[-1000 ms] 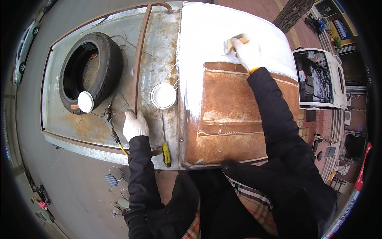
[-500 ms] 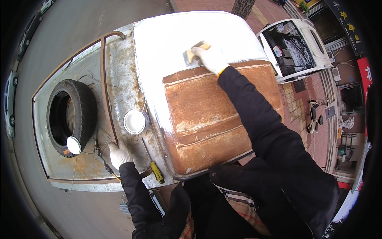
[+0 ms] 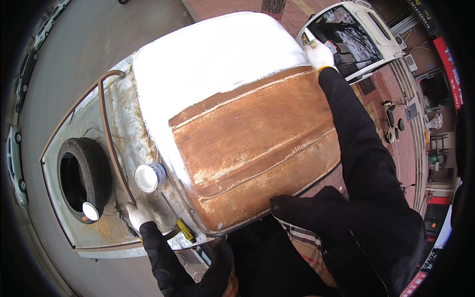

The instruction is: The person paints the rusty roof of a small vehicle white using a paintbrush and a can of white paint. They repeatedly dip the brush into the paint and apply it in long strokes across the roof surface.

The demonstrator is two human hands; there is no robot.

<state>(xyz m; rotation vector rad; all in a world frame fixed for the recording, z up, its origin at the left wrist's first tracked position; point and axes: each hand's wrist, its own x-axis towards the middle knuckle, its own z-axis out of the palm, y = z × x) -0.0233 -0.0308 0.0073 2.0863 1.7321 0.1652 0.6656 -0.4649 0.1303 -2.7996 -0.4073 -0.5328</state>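
A vehicle roof lies before me, white paint (image 3: pixel 217 54) over its far part and bare rust-brown metal (image 3: pixel 252 133) on the near part. My right hand (image 3: pixel 319 53), in a white glove, is closed around a paintbrush (image 3: pixel 305 39) at the far right edge of the white area. Gloved as well, my left hand (image 3: pixel 138 214) is wrapped round the lower end of a rusty metal rail (image 3: pixel 110 133). Between that rail and the roof stands an open can of white paint (image 3: pixel 148 177). Close to my left hand lies a screwdriver with a yellow handle (image 3: pixel 185 230).
On the rusty metal bed at left, a black tyre (image 3: pixel 96 173) lies with a round white lid (image 3: pixel 90 211) against it. Thin wires are strewn around. A white vehicle (image 3: pixel 346 37) stands beyond the roof's right end, and a tree trunk (image 3: pixel 273 7) rises at the far edge.
My right hand has swept the paintbrush rightward and away, from the middle of the white area to its right edge. My left hand keeps its grip on the rail; the view has shifted.
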